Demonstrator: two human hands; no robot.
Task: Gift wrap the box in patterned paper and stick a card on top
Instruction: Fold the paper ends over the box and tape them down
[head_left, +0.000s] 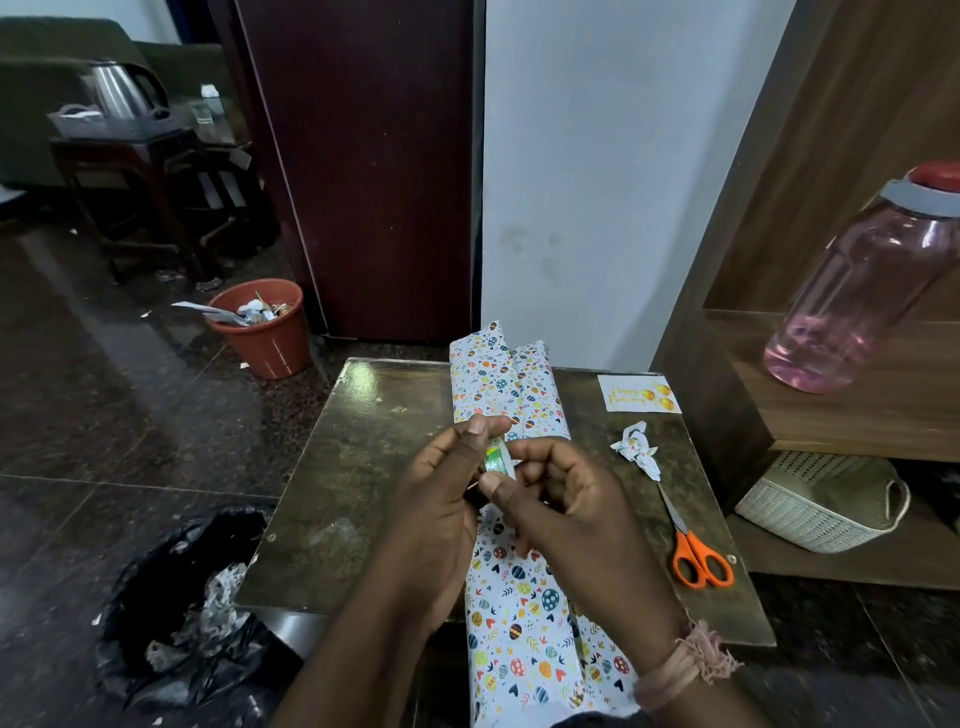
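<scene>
1. The left hand (441, 499) and right hand (566, 499) meet above the middle of the counter (343, 467), both gripping a small tape roll (500, 457) between thumb and fingers.
2. The tape shows a green and white edge; no brand on it can be read.
3. Under the hands lies the box (506, 389), a long shape covered in patterned paper (524, 623) (white, printed with coloured eggs, hearts and leaves). It runs from the counter's far edge to the near edge and overhangs toward the person.
4. At the far right corner of the counter lies the card (638, 394), white with gold balloons and yellow script that seems to read "Happy Birthday", though it is small.
5. Near the card, toward the person, is a crumpled paper scrap (636, 447), and just beyond it orange-handled scissors (696, 551), closed, at the right edge.
6. A thread band (685, 660) circles the right wrist.
7. On the shelf at right rests a pink bottle (862, 291) with a red cap; below it, a woven basket (815, 499).
8. On the floor stand an orange bin (265, 332) and a black bag (176, 608).
</scene>
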